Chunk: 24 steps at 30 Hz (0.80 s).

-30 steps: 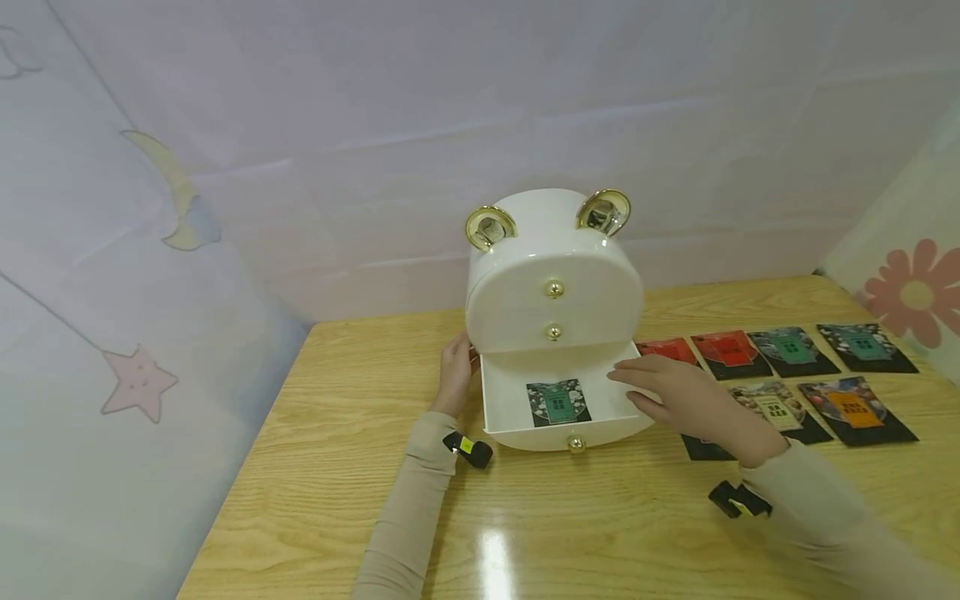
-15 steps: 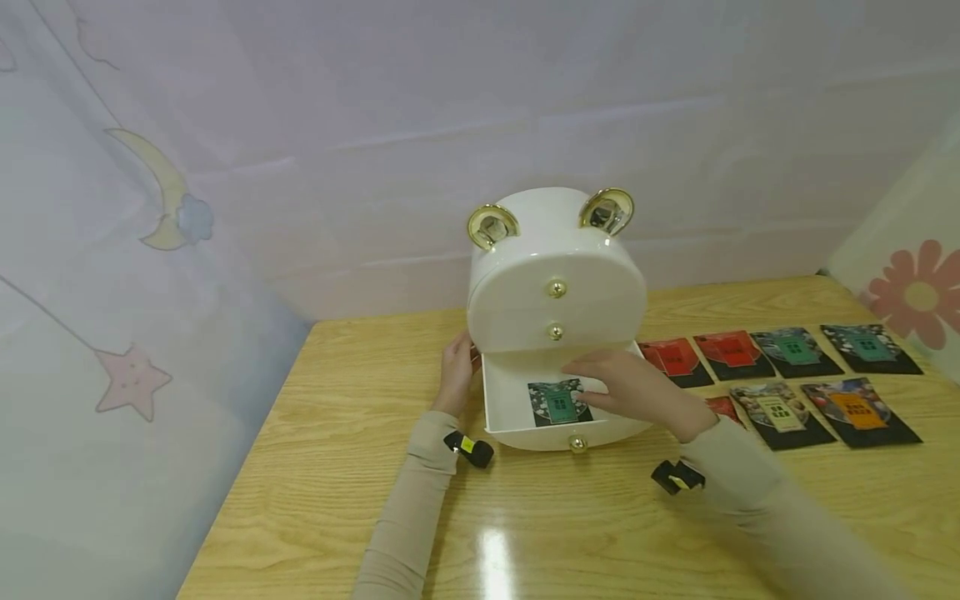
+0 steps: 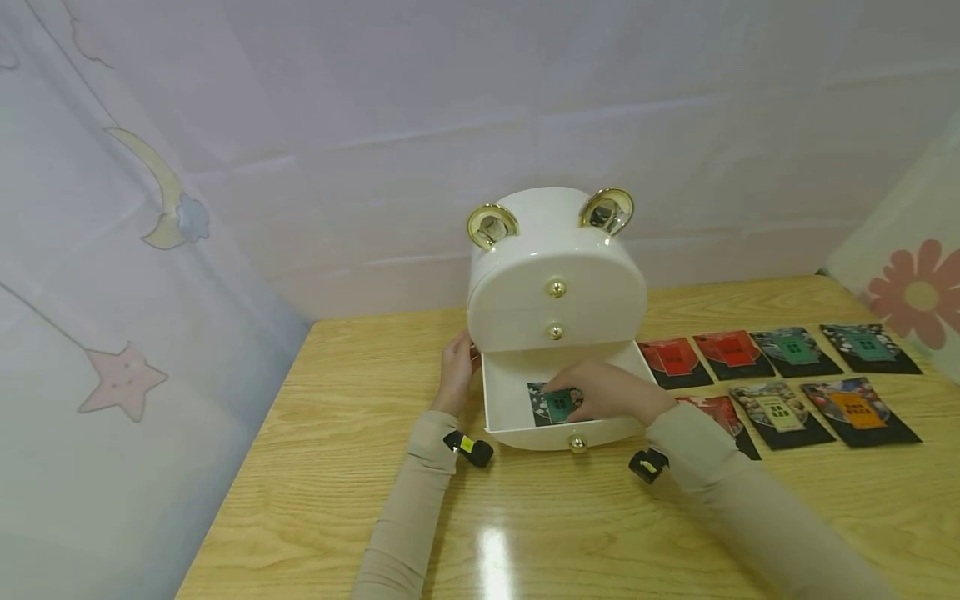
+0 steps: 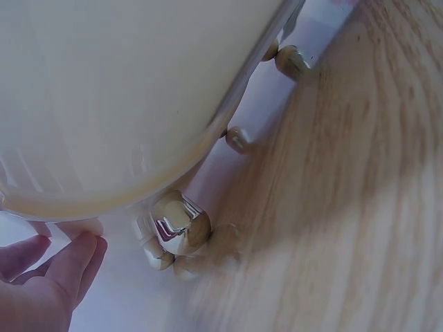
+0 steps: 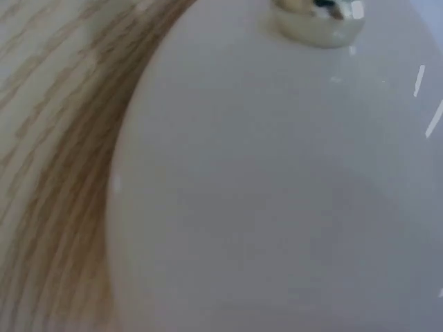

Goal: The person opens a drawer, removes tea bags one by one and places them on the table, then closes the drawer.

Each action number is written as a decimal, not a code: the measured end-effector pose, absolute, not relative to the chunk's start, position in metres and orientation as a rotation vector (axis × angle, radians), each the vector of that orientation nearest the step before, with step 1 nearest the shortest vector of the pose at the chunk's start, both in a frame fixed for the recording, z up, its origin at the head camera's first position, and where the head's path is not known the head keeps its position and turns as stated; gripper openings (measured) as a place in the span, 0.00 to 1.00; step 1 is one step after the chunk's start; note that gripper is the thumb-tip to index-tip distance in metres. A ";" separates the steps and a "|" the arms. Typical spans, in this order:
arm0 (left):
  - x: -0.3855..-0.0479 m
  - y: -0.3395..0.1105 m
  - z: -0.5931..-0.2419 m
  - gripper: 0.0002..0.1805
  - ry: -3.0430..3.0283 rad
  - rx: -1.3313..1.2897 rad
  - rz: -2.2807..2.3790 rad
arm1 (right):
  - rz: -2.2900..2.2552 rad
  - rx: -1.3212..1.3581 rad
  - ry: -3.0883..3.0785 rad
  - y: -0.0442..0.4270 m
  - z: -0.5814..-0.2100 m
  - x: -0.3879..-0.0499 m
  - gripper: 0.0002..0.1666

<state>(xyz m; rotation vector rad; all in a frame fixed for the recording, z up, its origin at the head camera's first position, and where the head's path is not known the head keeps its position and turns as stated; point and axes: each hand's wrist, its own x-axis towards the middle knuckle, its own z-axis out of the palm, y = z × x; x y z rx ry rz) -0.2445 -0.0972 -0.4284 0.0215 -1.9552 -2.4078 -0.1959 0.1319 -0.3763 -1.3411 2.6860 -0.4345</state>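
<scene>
A white bear-shaped drawer cabinet [image 3: 555, 242] with gold ears and round gold knobs stands on the wooden table, its bottom drawer [image 3: 504, 408] pulled out. My left hand [image 3: 454, 375] rests against the cabinet's left side; in the left wrist view its fingers [image 4: 73, 266] reach to the white edge. Inside the drawer lies a dark packet [image 3: 538, 404] with a green label. Over it is my right hand [image 3: 607, 392], thumb and fingers apart at the packet, covering its right part. The right wrist view has only the white drawer front [image 5: 277, 187] and a knob, no hand.
Right of the cabinet, several packets lie flat on the table [image 3: 360, 467]: red ones [image 3: 671, 360], a yellow-labelled one [image 3: 782, 412], an orange-labelled one [image 3: 857, 410] and green-labelled ones [image 3: 866, 346]. A pale printed cloth [image 3: 390, 167] hangs behind.
My right hand has moved left from the drawer's right edge and down to the packet. The left hand stays at the cabinet's side, and the packet has not visibly shifted.
</scene>
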 end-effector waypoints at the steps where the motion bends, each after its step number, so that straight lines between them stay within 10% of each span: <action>1: -0.245 -0.097 -0.429 0.21 -1.957 0.016 -2.405 | -0.428 -1.334 2.660 0.132 -0.378 -0.197 0.28; 24: -0.244 -0.097 -0.427 0.21 -1.948 0.031 -2.419 | -0.092 -1.369 2.708 0.124 -0.389 -0.199 0.31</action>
